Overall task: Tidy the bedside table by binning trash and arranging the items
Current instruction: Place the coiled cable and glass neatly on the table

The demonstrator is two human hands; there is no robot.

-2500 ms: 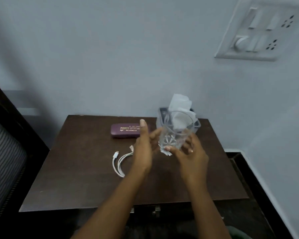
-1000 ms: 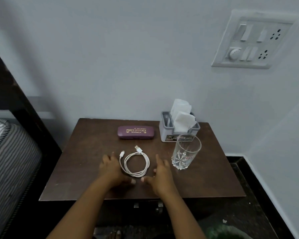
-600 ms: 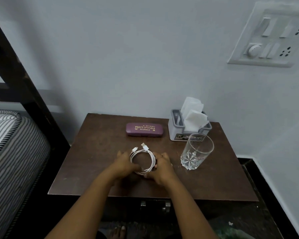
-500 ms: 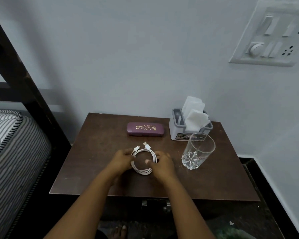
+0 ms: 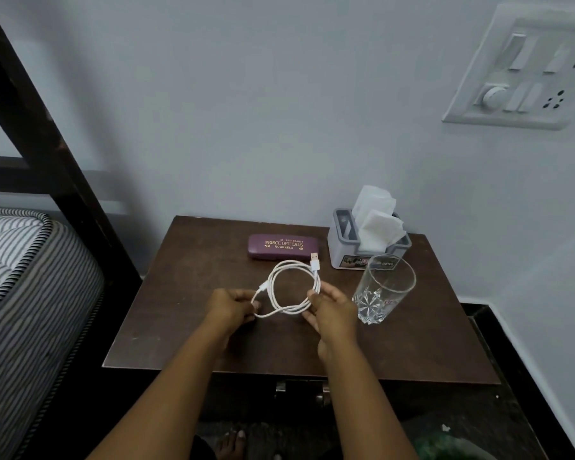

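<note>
Leftmost, a striped mattress (image 5: 24, 280) lies beside a dark wooden bed frame (image 5: 47, 127), just off the left edge of the brown bedside table (image 5: 180, 327). Over the middle of the tabletop the left hand (image 5: 229, 305) is closed in a pinch on one end of a white USB cable (image 5: 289, 287), close to its small plug. That cable is coiled into a loose loop, which looks lifted slightly above the wood. The right hand (image 5: 332, 310) grips the loop's right side between thumb and fingers, and the larger USB plug sticks up beyond the coil toward the back edge. Behind the cable, near the back edge, lies a purple spectacle case (image 5: 283, 246) printed "PRINCE OPTICALS", flat and parallel to the wall. Right of it, toward the back right corner, stands a grey tissue holder (image 5: 342, 254) with white tissues (image 5: 375, 220) rising from it. Just in front of the holder an empty clear drinking glass (image 5: 382, 290) stands upright, near the right hand but apart from it. High on the wall at the right is a white switchboard (image 5: 525, 74). Bare toes (image 5: 231, 441) show on the floor below the front edge.
</note>
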